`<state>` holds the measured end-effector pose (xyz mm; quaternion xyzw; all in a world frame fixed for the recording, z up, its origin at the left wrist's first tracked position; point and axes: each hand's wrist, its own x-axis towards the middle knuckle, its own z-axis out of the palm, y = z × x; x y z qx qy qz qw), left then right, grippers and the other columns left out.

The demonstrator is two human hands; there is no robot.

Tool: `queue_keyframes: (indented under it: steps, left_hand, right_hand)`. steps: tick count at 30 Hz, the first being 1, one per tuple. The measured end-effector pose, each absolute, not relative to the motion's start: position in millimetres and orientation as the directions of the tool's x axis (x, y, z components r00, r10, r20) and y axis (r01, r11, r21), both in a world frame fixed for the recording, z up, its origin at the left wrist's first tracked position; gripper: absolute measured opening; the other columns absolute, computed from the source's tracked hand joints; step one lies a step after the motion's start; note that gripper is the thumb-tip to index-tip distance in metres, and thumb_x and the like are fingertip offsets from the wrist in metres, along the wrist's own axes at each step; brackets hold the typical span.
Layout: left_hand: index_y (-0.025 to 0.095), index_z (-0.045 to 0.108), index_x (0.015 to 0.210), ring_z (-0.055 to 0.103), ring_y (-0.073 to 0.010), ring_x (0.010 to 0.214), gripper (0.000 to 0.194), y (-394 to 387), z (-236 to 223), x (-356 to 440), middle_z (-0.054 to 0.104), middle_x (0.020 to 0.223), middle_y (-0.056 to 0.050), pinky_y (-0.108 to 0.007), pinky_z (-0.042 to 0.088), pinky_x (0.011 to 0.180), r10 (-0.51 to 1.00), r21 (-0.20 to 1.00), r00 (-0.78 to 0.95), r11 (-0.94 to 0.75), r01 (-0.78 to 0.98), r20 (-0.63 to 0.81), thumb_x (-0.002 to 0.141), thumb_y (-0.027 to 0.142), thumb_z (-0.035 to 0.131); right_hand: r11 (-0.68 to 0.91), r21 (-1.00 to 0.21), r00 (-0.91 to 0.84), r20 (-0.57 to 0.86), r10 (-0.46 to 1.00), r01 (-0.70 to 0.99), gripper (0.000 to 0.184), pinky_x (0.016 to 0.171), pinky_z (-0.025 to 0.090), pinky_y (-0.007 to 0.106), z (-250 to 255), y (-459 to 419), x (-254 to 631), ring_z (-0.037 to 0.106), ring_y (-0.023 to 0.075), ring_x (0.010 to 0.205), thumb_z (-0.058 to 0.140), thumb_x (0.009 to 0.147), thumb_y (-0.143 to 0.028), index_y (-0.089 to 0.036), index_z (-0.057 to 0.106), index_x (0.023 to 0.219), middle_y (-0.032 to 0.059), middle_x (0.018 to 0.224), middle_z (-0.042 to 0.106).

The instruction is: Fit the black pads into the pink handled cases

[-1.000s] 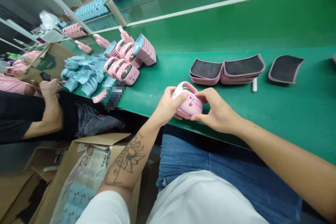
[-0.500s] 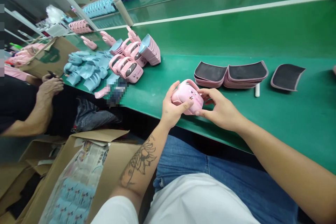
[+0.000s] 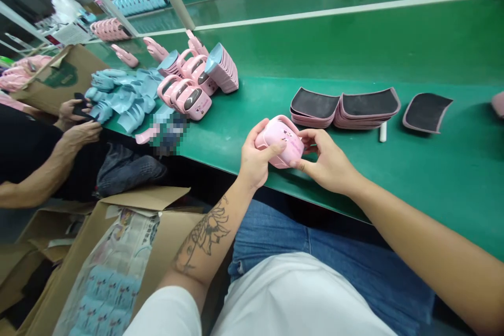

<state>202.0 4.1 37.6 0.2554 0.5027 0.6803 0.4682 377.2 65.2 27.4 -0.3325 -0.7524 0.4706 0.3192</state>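
Observation:
Both my hands hold a small pink case with a handle and a printed cartoon [image 3: 289, 142], just over the front edge of the green table. My left hand [image 3: 255, 160] wraps its left side, thumb across the printed front. At its right side, my right hand [image 3: 326, 160] grips with thumb and fingers; the fingertips are partly hidden behind it. Beyond my right hand lie two stacks of curved dark panels with pink edging, the left stack [image 3: 315, 105] and the right stack [image 3: 370, 105]. A single panel [image 3: 427, 112] lies farther right.
Pink cases [image 3: 192, 100] stand left of my hands, beside a stack of curved pink-and-blue panels [image 3: 223, 68] and a heap of blue pieces [image 3: 128, 100]. A co-worker's hands [image 3: 81, 126] hold something dark at left. An open carton [image 3: 169, 241] stands below the table.
The pink case stays in both my hands, turned slightly. The view has shifted a little. The co-worker's hands have moved apart, with a dark piece now showing between them.

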Motion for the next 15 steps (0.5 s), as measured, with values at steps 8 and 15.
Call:
queue_keyframes:
  steps: [8,15]
  left_hand:
    - [0.025,0.056,0.135,0.062,-0.0270,0.126,0.064,-4.2,43.9,217.4,0.064,0.135,-0.009,-0.036,0.053,0.102,0.850,0.874,-0.522,-0.201,-0.443,-0.070,0.080,0.047,0.081]
    - [0.025,0.053,0.139,0.063,-0.0268,0.126,0.071,-9.0,38.9,227.7,0.063,0.137,-0.010,-0.036,0.053,0.103,0.833,0.873,-0.545,-0.192,-0.449,-0.097,0.078,0.044,0.085]
  right_hand:
    - [-0.520,-0.853,-0.813,-0.326,0.483,0.033,0.064,0.064,0.065,0.037,38.1,61.4,378.6,0.074,0.0265,0.088,0.063,0.084,-0.077,-0.018,0.064,0.111,0.0152,0.110,0.073]
    - [-0.631,-0.764,-0.832,-0.262,0.490,-0.131,0.048,0.084,0.066,0.037,36.1,57.6,376.2,0.072,0.0253,0.108,0.072,0.088,-0.058,-0.020,0.070,0.119,0.0120,0.123,0.074]
